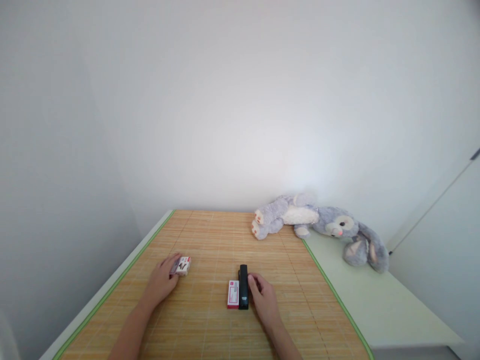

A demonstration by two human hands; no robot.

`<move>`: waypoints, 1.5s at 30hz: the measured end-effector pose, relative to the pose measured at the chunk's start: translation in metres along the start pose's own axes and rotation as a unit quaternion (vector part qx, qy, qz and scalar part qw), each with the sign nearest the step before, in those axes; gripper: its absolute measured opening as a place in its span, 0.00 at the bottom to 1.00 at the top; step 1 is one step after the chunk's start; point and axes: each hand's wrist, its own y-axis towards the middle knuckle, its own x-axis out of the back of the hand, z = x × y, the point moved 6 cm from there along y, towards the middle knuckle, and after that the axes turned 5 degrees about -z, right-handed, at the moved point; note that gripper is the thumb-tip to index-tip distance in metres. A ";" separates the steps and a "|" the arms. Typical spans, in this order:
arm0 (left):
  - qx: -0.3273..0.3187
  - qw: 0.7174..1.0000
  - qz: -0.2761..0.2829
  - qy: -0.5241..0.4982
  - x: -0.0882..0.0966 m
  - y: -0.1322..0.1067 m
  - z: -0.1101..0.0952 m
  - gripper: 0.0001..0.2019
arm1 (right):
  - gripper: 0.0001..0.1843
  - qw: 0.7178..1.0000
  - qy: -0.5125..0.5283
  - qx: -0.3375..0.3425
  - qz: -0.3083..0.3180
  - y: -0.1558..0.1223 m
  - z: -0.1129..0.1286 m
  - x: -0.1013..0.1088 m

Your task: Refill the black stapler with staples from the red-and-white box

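My left hand rests on the bamboo mat with its fingers curled round a small red-and-white box at the mat's left. My right hand lies on the mat with its fingertips touching the right side of a black stapler, which lies lengthwise. A second small red-and-white box lies flat against the stapler's left side.
A grey and white plush rabbit lies on its side at the far right, across the mat's green edge and the pale tabletop. White walls close off the back and left. The table's right edge drops off near a white door.
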 end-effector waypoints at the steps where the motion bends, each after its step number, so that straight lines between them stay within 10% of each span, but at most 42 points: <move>1: 0.000 1.000 0.004 0.005 0.001 0.000 0.004 0.27 | 0.31 1.000 0.002 0.002 -0.003 0.000 0.000 0.000; 5: 0.057 0.996 -0.061 0.011 0.010 -0.024 0.005 0.26 | 0.32 1.000 0.010 -0.006 -0.009 0.000 -0.006 -0.001; 8: 0.086 0.982 -0.153 -0.066 0.006 -0.063 -0.035 0.29 | 0.31 1.000 0.007 -0.016 -0.009 0.001 -0.012 -0.003; 13: -0.063 0.979 0.009 -0.192 -0.049 -0.098 -0.162 0.29 | 0.30 1.000 0.005 -0.012 -0.005 0.000 -0.012 -0.004; 17: -0.101 0.961 0.100 -0.235 -0.066 -0.091 -0.202 0.31 | 0.29 1.000 0.004 -0.004 0.003 -0.001 -0.009 -0.004; 28: -0.099 0.962 0.106 -0.232 -0.070 -0.086 -0.193 0.37 | 0.27 1.000 -0.026 0.004 0.006 -0.001 -0.006 -0.006; 34: 0.123 0.977 -0.170 -0.046 -0.007 -0.042 -0.077 0.23 | 0.31 0.998 -0.036 0.028 -0.044 -0.001 -0.018 -0.001; 38: 0.216 0.968 -0.131 0.004 -0.001 -0.025 -0.027 0.23 | 0.47 0.989 -0.117 0.086 0.023 -0.007 -0.017 -0.006; 45: 0.122 0.991 -0.049 -0.029 -0.061 -0.016 -0.081 0.20 | 0.75 0.959 -0.228 0.085 0.145 -0.012 -0.011 -0.020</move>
